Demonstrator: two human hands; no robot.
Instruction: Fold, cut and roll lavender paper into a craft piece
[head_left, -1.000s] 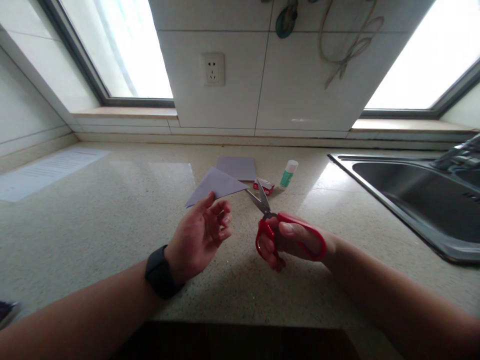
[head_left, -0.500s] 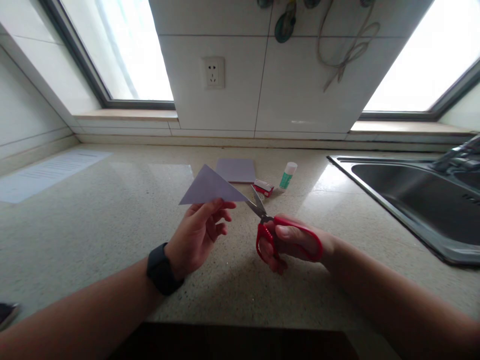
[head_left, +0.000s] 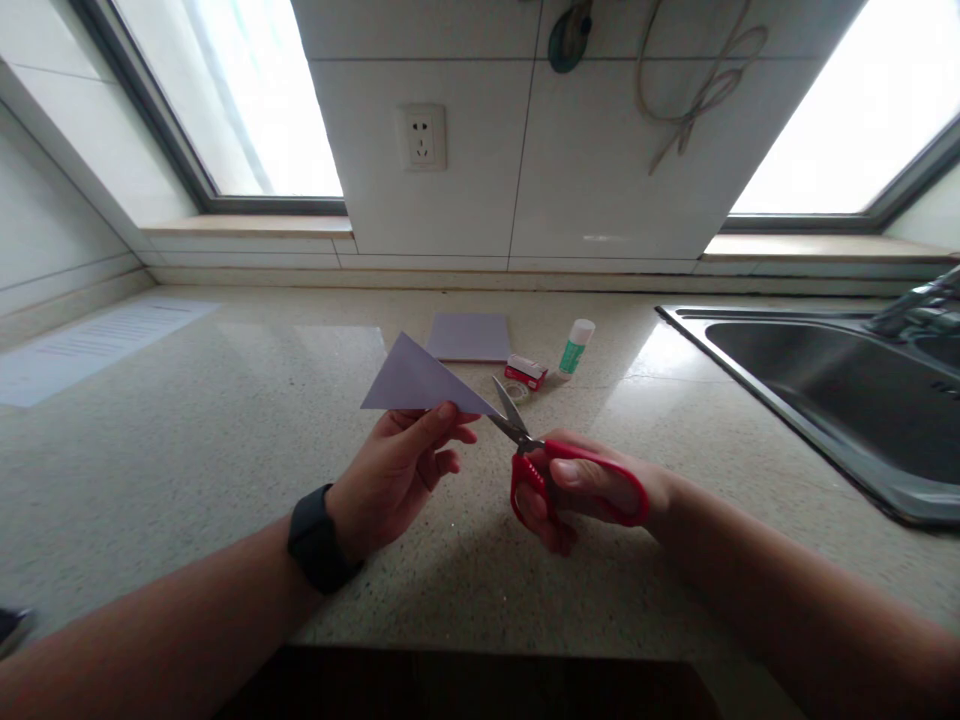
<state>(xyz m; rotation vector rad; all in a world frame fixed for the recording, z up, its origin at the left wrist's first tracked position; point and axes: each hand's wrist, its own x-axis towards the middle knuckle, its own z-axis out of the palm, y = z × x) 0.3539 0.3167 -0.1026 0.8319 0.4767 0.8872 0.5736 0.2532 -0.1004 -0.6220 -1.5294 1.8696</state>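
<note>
Raised above the worktop [head_left: 247,480], in the left hand [head_left: 386,475]: a lilac paper triangle [head_left: 412,380], pinched at the lower edge with thumb in front and other fingers partly curled beneath and behind. Probably very light, thin and springy; easy to crease or tear, apt to bend at unsupported corners. Best gripped flat along the lower edge, near the narrow right-hand corner yet clear of the blades, with gentle pressure only. In the right hand [head_left: 592,490]: red-handled scissors [head_left: 526,444], fingers wrapped around the loops, blades parted beside that corner; contact hard to tell. Likely stiff, heavier than the paper, smooth-handled; best held by the loops, never by the blades.
</note>
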